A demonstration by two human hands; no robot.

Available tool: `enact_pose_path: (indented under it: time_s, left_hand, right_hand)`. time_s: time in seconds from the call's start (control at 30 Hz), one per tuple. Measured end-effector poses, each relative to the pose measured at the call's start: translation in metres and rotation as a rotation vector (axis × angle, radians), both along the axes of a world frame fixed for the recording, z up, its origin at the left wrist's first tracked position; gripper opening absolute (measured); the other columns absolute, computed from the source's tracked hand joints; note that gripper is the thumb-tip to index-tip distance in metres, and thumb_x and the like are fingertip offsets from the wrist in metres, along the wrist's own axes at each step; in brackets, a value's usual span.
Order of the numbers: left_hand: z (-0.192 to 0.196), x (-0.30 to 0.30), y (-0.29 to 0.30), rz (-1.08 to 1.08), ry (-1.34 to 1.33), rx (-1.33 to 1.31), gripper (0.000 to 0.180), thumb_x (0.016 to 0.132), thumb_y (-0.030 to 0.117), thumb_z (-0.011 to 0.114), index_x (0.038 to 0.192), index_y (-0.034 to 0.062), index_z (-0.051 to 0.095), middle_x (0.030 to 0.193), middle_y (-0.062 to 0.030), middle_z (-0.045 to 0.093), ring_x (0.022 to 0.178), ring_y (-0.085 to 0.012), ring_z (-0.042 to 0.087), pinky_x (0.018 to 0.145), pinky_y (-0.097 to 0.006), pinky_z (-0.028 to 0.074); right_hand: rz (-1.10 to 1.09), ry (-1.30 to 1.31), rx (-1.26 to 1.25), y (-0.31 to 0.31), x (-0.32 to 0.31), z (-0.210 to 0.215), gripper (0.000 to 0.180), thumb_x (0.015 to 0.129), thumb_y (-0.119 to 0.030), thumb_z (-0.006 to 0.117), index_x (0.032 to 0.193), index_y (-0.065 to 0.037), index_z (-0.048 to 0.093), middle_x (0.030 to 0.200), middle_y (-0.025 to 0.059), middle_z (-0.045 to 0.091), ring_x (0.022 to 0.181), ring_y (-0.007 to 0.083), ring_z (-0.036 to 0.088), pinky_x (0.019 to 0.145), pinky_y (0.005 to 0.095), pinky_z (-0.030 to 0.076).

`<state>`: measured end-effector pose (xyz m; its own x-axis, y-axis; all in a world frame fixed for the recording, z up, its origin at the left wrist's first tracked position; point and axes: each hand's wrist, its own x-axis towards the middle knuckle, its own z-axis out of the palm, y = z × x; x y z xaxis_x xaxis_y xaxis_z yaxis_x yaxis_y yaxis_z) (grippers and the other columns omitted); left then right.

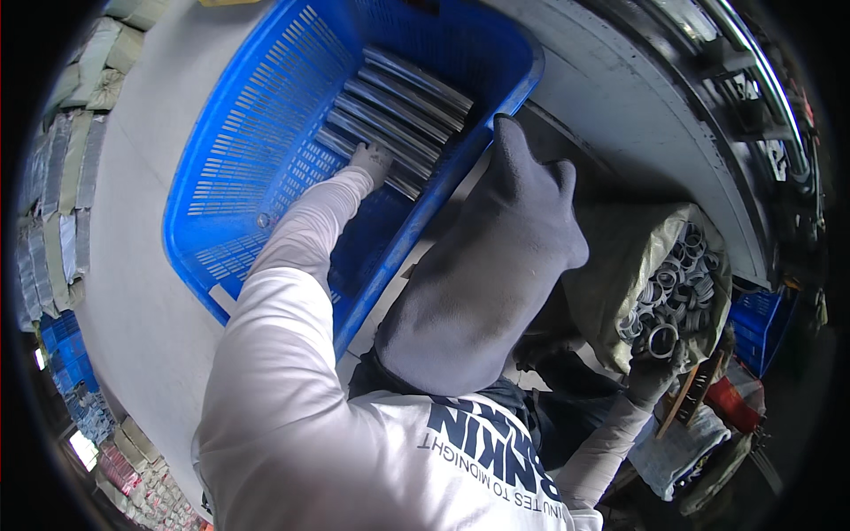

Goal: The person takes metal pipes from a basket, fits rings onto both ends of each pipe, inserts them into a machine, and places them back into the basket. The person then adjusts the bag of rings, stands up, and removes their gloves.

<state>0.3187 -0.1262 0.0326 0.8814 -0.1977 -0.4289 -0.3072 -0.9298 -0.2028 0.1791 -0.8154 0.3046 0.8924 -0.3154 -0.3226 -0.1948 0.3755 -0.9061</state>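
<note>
Left hand (373,163) touches metal tubes (395,109) beneath it in a blue basket (288,146), its grip unclear, apparently handling them, the next move calling for secure fingers, while the right hand (652,377) holds a metal ring (650,343).

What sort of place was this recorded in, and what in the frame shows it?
Probably a metal-parts workshop or small factory: a blue slotted plastic crate holds long shiny metal rods or tubes, a pale flexible sack holds many grey metallic rings, and grey wrapped bundles are stacked at the left.
</note>
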Motion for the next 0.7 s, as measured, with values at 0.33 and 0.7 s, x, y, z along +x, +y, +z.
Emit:
enact_pose_path:
  time_s: [0.33,0.7]
  left_hand:
    - [-0.113,-0.123,0.022,0.377,0.044,-0.114,0.029,0.096,0.026,0.057,0.113,0.0106,0.075,0.125,-0.0146,0.069,0.114,-0.0349,0.068,0.101,-0.055,0.047]
    - [0.154,-0.035,-0.021,0.835,-0.153,-0.788,0.030,0.085,0.022,0.081,0.102,-0.0002,0.069,0.085,-0.0160,0.069,0.075,-0.0313,0.067,0.075,-0.045,0.055]
  right_hand:
    - [0.301,-0.053,-0.744,0.055,0.022,0.017,0.043,0.102,-0.008,0.058,0.143,0.003,0.055,0.139,0.0145,0.064,0.129,0.0221,0.059,0.099,0.0374,0.057]
    - [0.126,-0.014,0.424,0.107,0.050,0.041,0.053,0.107,-0.040,0.048,0.145,-0.003,0.055,0.115,0.0217,0.072,0.084,0.0277,0.070,0.070,0.0347,0.058]
